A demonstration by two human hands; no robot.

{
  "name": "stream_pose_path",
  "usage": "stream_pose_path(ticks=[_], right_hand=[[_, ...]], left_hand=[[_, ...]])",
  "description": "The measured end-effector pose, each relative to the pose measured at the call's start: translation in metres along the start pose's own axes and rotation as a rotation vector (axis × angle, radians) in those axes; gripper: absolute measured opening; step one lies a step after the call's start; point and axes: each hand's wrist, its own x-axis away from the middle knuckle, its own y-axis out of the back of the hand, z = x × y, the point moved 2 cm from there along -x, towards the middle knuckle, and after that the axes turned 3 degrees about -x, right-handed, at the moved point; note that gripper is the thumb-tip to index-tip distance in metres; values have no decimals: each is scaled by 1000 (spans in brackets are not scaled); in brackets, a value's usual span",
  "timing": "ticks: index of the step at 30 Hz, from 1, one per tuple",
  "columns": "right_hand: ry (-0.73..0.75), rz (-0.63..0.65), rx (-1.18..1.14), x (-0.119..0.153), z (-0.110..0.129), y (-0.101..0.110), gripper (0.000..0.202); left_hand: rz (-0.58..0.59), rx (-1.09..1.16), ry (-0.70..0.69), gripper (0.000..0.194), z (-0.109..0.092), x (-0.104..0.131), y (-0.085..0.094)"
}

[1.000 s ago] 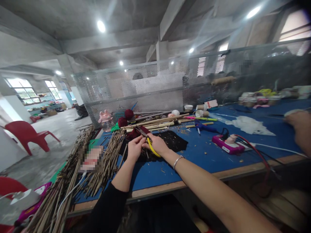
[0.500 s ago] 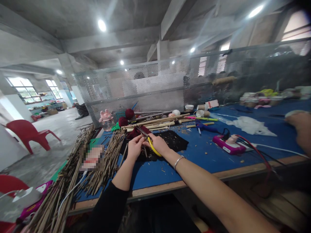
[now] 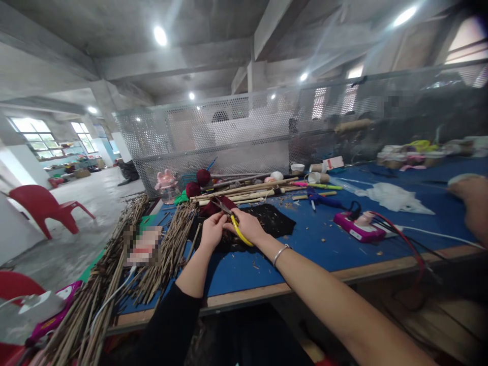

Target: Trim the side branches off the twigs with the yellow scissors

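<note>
Yellow-handled scissors (image 3: 241,233) are in my right hand (image 3: 249,227), their blades slightly apart and pointing away toward the upper left. Right beside it, my left hand (image 3: 212,231) is closed in a pinch near the blades; what it pinches is too small and hidden to make out. Under both hands lies a black cloth (image 3: 272,219) strewn with small chips. A dark red ball of yarn or cloth (image 3: 208,208) sits just beyond the blades. To the left of my left hand, a bundle of thin brown twigs (image 3: 171,254) is spread on the table.
More long twigs (image 3: 102,274) hang over the table's left edge. A phone (image 3: 145,245) with a white cable rests on them. A purple power strip (image 3: 358,227), a blue glue gun (image 3: 324,199) and white plastic (image 3: 396,197) lie to the right. Another person's hand (image 3: 473,195) is at far right.
The scissor blades have spread a little apart. A short stick that showed below my hands is no longer visible there. Both hands stay in nearly the same place.
</note>
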Motion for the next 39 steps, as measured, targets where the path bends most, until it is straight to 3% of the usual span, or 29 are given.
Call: stream_pose_path(ticks=[5,12,23,29,39], right_hand=[[-22,-14,-37,-1,-1,-1,45],[100,-114,-132,-4,-2,-4,51],[63,-67,-156,-2,-4,0,46],[8,-35,-141,-4,-11,-3,45],[55,55,-600,-5,-13,-2,43]], left_hand=[[62,-22,-14,37,-4,3,-3],[91,-53,34,39,0,4,-6],[47,-49,-82,34,-7,5,-4],[49,-42,-13,39,-7,7,-4],[74,-81,-16,45,-7,8,-4]])
